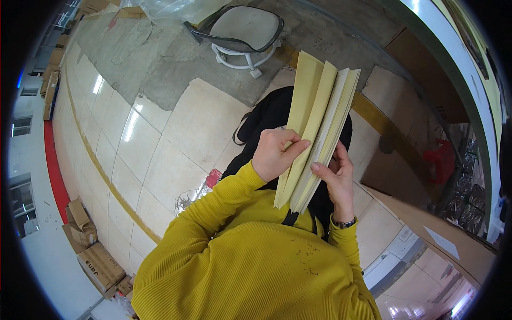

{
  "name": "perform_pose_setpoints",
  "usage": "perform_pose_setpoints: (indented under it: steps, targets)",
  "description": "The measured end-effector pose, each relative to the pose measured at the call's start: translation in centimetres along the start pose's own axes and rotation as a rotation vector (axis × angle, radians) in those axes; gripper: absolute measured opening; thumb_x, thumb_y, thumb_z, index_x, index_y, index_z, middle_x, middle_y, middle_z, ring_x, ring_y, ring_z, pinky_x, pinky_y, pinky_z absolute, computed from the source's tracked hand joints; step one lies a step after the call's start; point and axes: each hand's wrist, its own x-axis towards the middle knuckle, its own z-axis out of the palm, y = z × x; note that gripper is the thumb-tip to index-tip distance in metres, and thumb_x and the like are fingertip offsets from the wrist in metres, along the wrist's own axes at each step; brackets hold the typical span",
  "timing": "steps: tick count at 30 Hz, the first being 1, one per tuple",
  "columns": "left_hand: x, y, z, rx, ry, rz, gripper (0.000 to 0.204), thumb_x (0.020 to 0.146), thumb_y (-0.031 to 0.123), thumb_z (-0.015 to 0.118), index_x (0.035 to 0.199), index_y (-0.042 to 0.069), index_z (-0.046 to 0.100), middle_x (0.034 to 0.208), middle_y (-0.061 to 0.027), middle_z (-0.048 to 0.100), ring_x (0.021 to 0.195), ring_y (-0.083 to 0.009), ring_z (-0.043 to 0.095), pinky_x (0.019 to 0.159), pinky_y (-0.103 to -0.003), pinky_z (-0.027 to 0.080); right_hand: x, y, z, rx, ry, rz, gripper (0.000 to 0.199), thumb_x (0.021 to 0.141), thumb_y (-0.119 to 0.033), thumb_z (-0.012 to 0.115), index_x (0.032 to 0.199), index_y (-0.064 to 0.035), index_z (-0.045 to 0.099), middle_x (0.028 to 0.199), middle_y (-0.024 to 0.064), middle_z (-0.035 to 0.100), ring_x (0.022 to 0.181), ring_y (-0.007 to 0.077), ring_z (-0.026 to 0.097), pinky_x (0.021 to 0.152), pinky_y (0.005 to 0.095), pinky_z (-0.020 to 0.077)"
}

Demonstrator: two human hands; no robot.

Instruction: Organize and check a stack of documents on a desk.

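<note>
Pale-yellow paper sheets (316, 117), fanned over the black-clad lap (269, 114) in my head feed; I'd call them light, bendy, crease-prone, best held by long edges. Left hand (276, 152): angled inward, fingers pinched at a middle sheet. Right hand (341, 178): half-closed round the right edge, thumb in front.

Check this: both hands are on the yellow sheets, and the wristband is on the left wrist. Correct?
Wrong side: the head view shows the wristband on the right. The left hand and right hand are on the yellow sheets, as you say.
</note>
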Motion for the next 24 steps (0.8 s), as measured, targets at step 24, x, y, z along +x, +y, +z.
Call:
perform_pose_setpoints:
  steps: [24]
  targets:
    - [0.7, -0.2, 0.4, -0.230, -0.109, 0.032, 0.019, 0.075, 0.022, 0.072, 0.084, 0.006, 0.071, 0.067, -0.0095, 0.062, 0.060, -0.0190, 0.054, 0.056, -0.028, 0.044, -0.2, -0.7, 0.4, -0.012, -0.004, 0.004, 0.078, 0.072, 0.001, 0.072, 0.137, 0.0003, 0.029, 0.128, 0.0123, 0.046, 0.115, 0.0221, 0.050, 0.092, 0.0334, 0.0458]
